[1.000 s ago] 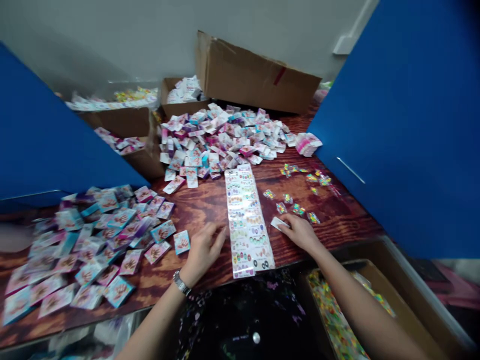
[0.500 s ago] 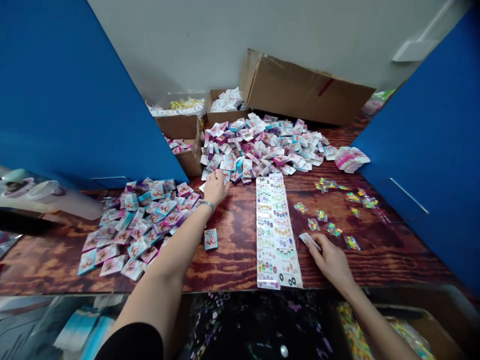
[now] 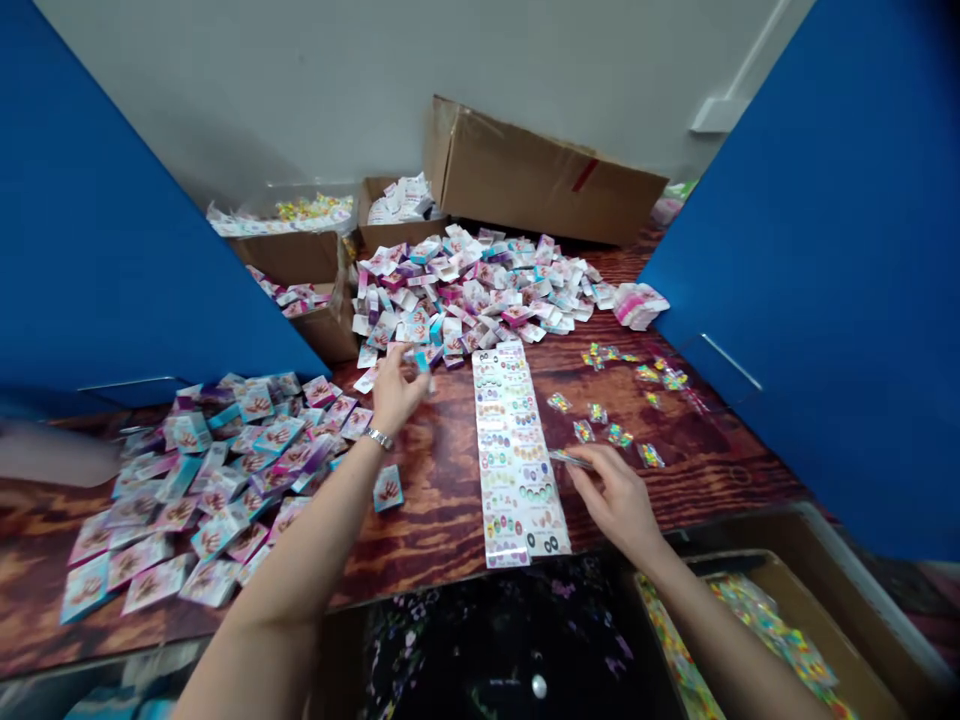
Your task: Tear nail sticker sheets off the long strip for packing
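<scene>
My left hand (image 3: 397,392), with a metal watch band on its wrist, pinches a small blue and white box (image 3: 423,365) at the front edge of a heap of open-flapped boxes (image 3: 487,285). Right of the sticker sheets (image 3: 510,450), my right hand (image 3: 616,500) is closed on a thin, flat whitish piece (image 3: 568,459), seen nearly edge-on. Its kind is unclear. Small clear bags of coloured pieces (image 3: 619,435) lie just beyond that hand. A single blue box (image 3: 388,488) printed with a hand picture rests below my left hand.
On the left spreads a pile of closed boxes (image 3: 247,450). Cartons stand at the back, one with white packets (image 3: 405,200); a large carton (image 3: 540,180) leans behind the heap. Blue panels (image 3: 750,300) flank the table. Below its right edge is a bin of coloured bags (image 3: 780,630).
My left hand has come up off the heap's edge with a small box between its fingers. My right hand has moved towards the sticker sheets with its flat piece. The view has swung right.
</scene>
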Motion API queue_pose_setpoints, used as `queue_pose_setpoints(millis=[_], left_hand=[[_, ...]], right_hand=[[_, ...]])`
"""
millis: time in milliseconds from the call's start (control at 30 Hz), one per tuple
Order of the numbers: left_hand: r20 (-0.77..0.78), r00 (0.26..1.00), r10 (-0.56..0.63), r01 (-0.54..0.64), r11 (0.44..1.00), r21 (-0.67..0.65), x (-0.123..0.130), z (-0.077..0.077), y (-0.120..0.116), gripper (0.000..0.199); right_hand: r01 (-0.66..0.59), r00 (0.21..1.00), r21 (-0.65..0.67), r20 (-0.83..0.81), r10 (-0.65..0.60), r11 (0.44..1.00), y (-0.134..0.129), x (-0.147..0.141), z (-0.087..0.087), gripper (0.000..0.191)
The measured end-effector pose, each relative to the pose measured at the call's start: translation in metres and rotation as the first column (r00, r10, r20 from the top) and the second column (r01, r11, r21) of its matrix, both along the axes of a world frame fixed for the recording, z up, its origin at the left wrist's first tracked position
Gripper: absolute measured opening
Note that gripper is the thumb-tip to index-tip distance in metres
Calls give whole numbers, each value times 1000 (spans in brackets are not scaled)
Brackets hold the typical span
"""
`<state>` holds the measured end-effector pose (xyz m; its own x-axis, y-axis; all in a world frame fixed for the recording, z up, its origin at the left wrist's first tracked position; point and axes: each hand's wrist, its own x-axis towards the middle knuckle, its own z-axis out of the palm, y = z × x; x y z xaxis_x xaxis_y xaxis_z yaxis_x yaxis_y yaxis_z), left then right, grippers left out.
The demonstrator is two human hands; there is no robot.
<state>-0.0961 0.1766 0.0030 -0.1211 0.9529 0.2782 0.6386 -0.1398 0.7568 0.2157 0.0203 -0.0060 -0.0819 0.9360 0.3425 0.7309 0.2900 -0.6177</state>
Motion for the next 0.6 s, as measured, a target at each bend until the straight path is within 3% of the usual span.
queue_pose_setpoints(millis=[33,100,167,233,333,433,600], left_hand=[[305,950,-62,81,995,-51,8,3,-15,42],[720,688,-91,256,959,-124,25,8,-48,37],[876,483,-9,311,937,-162,39,11,-76,34],[920,387,64,322,925,-200,46,12,-97,35],[932,349,102,319,922,-221,49,12,-114,36],[931,358,74,343,917,-205,50,12,-124,38],[871,487,-59,433,883,-182,46,14,-135,48]], right_hand=[[-37,999,37,-25,38,999,2,-8,8,21],[-125,990,103,-57,131,987,6,-26,23,19],[-213,974,140,-53,222,967,11,-43,34,20],[-288,956,148,-12,293,946,14,-56,40,22],[-364,931,129,93,354,922,16,-66,39,24],[-390,913,110,175,369,914,15,-69,37,24],[-370,890,204,357,283,906,10,-67,37,26]])
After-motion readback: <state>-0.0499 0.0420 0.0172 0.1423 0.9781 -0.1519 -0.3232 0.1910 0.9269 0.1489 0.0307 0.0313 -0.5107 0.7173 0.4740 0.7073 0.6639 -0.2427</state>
